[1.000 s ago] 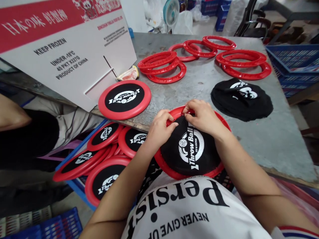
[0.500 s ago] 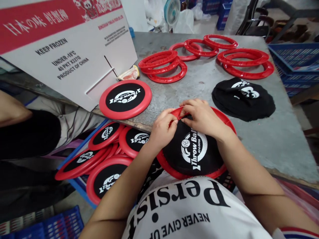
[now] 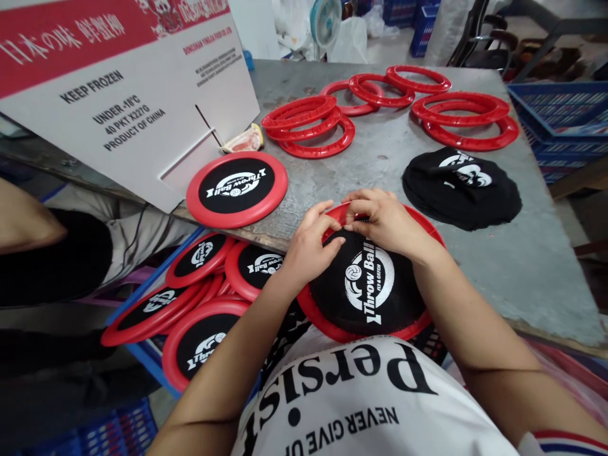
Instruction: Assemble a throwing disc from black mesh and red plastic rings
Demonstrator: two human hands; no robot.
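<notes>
A red plastic ring [image 3: 308, 310] with a black mesh disc [image 3: 332, 278] across it leans against my body at the table edge. White "Throw Ball" print shows on the mesh. My left hand [image 3: 313, 244] lies at the far left of the rim, its fingertips touching it and its thumb lifted apart over the mesh. Beside it, my right hand [image 3: 380, 218] pinches the mesh edge at the far rim, thumb and fingers together. On the table to the right is a pile of black printed fabric discs [image 3: 463, 196]. A finished-looking red-rimmed throw disc [image 3: 237, 190] lies to the left.
Several loose red rings [image 3: 316, 126] lie across the back of the grey table [image 3: 380, 136]. A white carton [image 3: 142, 120] stands at left. Below the edge, a blue crate [image 3: 156, 364] holds several red-rimmed discs [image 3: 204, 342]. Another person's arm [image 3: 28, 218] is at far left.
My left thumb has come away from its pinch at the rim and spread from the fingers. My right hand stays at the far rim. The view has shifted slightly.
</notes>
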